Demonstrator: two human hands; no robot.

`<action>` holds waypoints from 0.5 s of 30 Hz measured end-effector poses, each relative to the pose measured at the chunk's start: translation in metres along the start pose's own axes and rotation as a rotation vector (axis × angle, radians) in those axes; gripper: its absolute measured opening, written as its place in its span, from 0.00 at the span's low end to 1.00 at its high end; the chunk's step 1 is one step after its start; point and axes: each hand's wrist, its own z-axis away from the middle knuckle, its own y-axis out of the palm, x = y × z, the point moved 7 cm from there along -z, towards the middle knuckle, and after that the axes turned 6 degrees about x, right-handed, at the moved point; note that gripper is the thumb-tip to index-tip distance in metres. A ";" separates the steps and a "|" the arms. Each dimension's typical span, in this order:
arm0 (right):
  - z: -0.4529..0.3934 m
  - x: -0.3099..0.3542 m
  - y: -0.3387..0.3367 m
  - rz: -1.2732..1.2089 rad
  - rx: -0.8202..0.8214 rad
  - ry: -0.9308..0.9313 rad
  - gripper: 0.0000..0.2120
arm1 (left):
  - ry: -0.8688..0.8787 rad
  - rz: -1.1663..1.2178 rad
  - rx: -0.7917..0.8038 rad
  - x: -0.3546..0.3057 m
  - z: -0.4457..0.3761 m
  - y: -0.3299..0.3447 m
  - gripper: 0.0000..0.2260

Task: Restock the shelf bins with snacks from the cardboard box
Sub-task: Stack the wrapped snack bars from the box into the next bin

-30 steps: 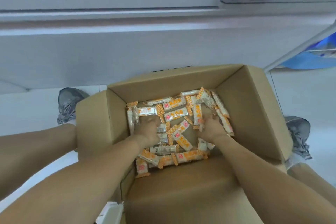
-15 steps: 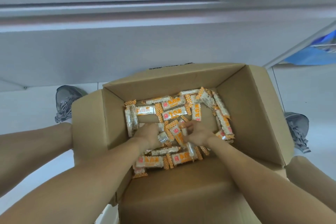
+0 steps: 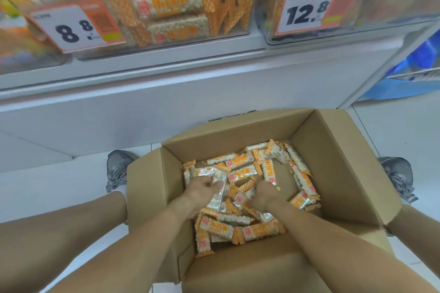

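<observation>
Gathering stage: both hands are down in the cardboard box (image 3: 333, 162), scooping wrapped snack bars (image 3: 240, 175) off the bottom. Left hand (image 3: 202, 189) has its fingers curled around a couple of clear-and-orange packets at the left side of the pile; right hand (image 3: 263, 194) is curled over packets near the middle, grasping them from above. How many each hand actually has — cannot tell, the fingers are buried in the pile.

The box sits open on the floor between the person's shoes, hard up against the base of the shelf (image 3: 190, 93). The bars lie in a loose single layer, scattered in all directions, with bare cardboard showing on the right side, so the box looks mostly emptied already.

Target is almost certainly the clear bin (image 3: 166, 7) directly above, behind the price tag (image 3: 71, 28) reading 8.8 — it holds the same orange-checked wrappers, stacked fairly high against its front wall. The neighbouring bin (image 3: 381, 2), tagged 12.8, holds different product in blue and green bags; not the destination.

Next move as I read it: close both handfuls firmly, lift straight up clear of the box walls, and carry over the bin's front lip before letting go. Wrappers look slick and crinkly, so loose ones at the edge of a handful may slip out on the lift. The bin is blurred here, so its remaining headroom is unclear.
</observation>
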 end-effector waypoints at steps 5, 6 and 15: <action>0.027 0.038 -0.055 -0.048 -0.085 -0.142 0.24 | -0.008 0.181 0.191 -0.039 0.045 -0.013 0.30; 0.039 0.051 -0.075 -0.057 -0.107 -0.177 0.23 | 0.039 0.119 0.193 -0.052 0.053 -0.022 0.36; 0.205 0.119 -0.225 -0.380 -0.101 -0.463 0.11 | 0.330 -0.189 0.270 -0.213 0.147 -0.080 0.18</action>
